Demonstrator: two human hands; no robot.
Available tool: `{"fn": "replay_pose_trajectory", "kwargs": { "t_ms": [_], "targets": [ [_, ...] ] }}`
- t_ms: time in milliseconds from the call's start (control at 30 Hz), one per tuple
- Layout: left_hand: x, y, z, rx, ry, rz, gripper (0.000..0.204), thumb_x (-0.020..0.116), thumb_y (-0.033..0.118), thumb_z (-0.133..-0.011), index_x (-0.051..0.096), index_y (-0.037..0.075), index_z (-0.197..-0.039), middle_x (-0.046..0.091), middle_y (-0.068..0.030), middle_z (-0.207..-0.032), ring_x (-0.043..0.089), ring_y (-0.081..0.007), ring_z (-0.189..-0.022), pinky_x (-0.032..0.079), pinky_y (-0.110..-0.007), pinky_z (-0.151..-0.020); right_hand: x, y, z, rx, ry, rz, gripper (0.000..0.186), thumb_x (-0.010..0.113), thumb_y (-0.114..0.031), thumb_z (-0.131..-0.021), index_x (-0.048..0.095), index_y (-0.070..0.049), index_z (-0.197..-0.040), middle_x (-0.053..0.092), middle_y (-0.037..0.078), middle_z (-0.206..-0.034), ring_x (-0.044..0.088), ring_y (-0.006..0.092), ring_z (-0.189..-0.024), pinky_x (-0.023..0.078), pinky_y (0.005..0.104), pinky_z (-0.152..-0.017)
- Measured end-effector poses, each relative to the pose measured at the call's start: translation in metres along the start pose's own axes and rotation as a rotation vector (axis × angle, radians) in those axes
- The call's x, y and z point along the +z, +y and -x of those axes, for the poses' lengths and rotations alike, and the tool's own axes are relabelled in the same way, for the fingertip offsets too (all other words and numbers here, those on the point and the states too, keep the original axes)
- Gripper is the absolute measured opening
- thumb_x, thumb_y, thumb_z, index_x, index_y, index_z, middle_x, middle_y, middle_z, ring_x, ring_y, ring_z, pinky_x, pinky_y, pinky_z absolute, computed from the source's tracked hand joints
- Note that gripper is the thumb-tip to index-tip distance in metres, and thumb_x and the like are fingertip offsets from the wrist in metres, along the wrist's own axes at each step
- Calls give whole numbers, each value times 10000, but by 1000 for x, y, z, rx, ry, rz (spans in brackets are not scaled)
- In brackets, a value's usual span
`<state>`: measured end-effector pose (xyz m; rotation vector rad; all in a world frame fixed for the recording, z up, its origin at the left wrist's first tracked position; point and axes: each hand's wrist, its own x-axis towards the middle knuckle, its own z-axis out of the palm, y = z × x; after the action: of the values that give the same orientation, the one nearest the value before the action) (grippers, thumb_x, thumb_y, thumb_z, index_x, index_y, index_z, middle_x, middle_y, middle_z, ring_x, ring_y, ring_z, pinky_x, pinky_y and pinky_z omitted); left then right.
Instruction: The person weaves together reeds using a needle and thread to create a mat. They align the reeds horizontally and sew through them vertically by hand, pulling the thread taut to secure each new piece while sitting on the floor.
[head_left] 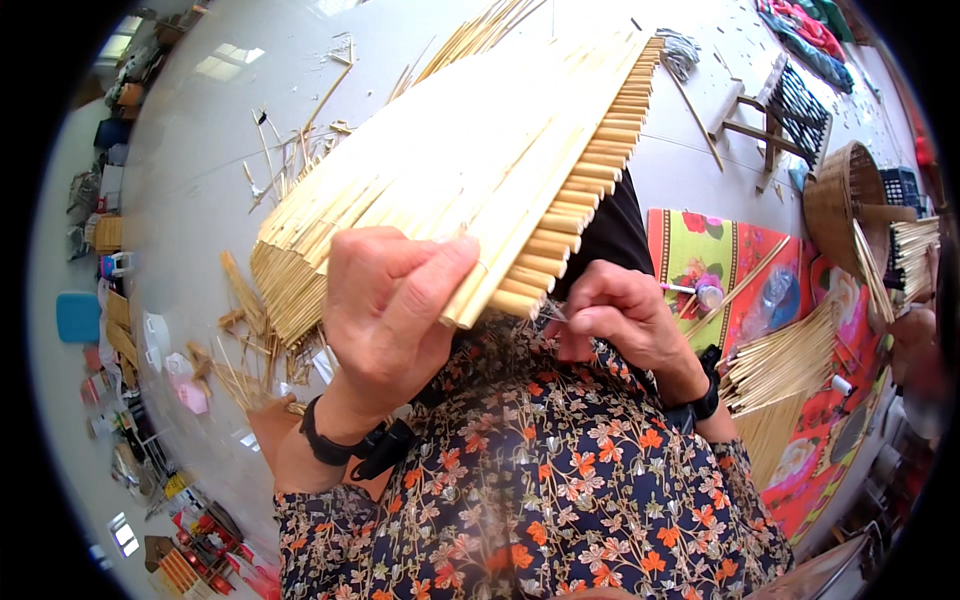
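A broad panel of pale straw stalks (430, 150), laid side by side, slants across the space before me. Its right edge shows a row of cut, round stalk ends (575, 215). My left hand (395, 310) grips the panel's near corner, with the thumb on top and the other fingers partly hidden. Just right of that corner, my right hand (630, 315) is closed in a pinch. From its fingertips a thin, shiny, needle-like piece (553, 317) points toward the stalk ends. Whether the piece touches them, I cannot tell.
On the right, a flowered cloth (690, 240) bears a bundle of thin stalks (785, 360) and a small spool-like thing (709, 293). Beyond it stand a low stool (775, 120) and a wicker basket (835, 200). Straw scraps (245, 290) litter the floor at left. Another person's hand (915, 340) shows at far right.
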<state>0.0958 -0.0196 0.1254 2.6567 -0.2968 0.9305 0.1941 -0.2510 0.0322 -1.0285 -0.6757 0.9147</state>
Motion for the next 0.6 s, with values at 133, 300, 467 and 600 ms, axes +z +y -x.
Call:
{"fn": "replay_pose_trajectory", "kwargs": {
  "t_ms": [133, 300, 467, 600],
  "targets": [
    [-5, 3, 12, 57, -72, -20, 385, 724, 85, -669, 750, 56, -1052, 649, -16, -922, 559, -214, -787, 493, -310, -623, -5, 5, 20, 97, 116, 199, 56, 644, -49, -990, 641, -7, -954, 701, 57, -800, 653, 76, -610, 507, 227, -536],
    [-1, 0, 26, 108, -100, 17, 416, 713, 82, -660, 747, 59, -1074, 652, -22, -947, 566, -199, -788, 482, -294, -611, -7, 27, 33, -56, 6, 575, 58, 677, -68, -962, 637, -26, -958, 710, 65, -791, 626, 116, -579, 469, 263, -520],
    [0, -2, 35, 97, -117, 1, 403, 729, 65, -686, 753, 56, -1088, 675, -26, -980, 559, -178, -761, 460, -285, -590, 5, 32, 44, 397, 291, -297, 104, 621, -107, -1002, 599, -17, -953, 692, 79, -763, 491, 63, -483, 393, 203, -473],
    [-2, 3, 36, 102, -143, -1, 371, 732, 52, -698, 768, 56, -1068, 697, -38, -1022, 564, -159, -737, 464, -262, -571, 10, 29, 39, 459, 396, -340, 136, 617, -119, -1003, 592, -11, -924, 585, 22, -636, 459, 57, -450, 428, 212, -484]
  ]
}}
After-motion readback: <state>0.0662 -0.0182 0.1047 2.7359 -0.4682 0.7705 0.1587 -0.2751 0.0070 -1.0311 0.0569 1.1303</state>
